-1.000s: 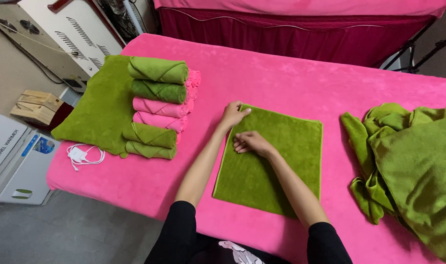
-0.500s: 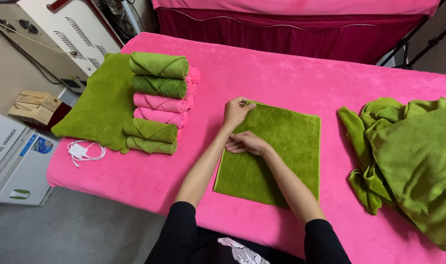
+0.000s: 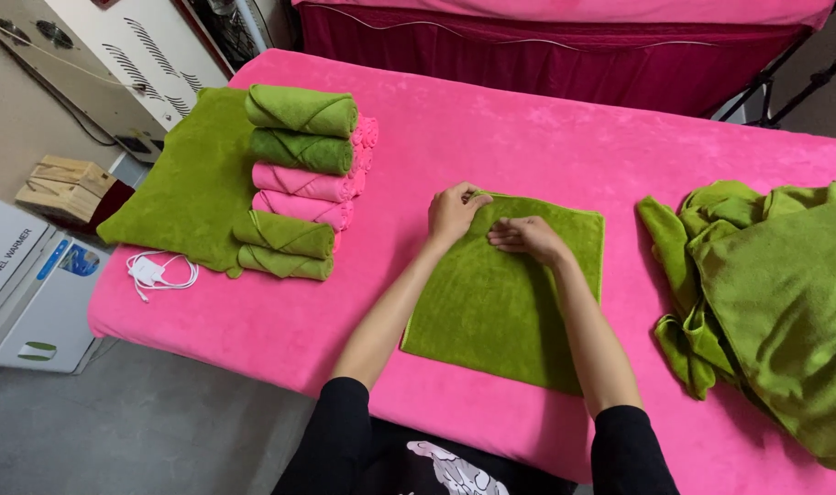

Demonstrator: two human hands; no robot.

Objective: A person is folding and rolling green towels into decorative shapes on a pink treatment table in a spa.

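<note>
1. The green towel lies flat on the pink table, squared up in front of the person.
2. The left hand pinches the towel's far left corner — fingers closed on the cloth.
3. The right hand rests flat just beside it, fingers loose, holding nothing.
4. To fold well, I judge the flat hand should pin the cloth while the corner comes over — edges kept in line.
5. Rolled towels stack at the left; a loose green heap lies right.
</note>
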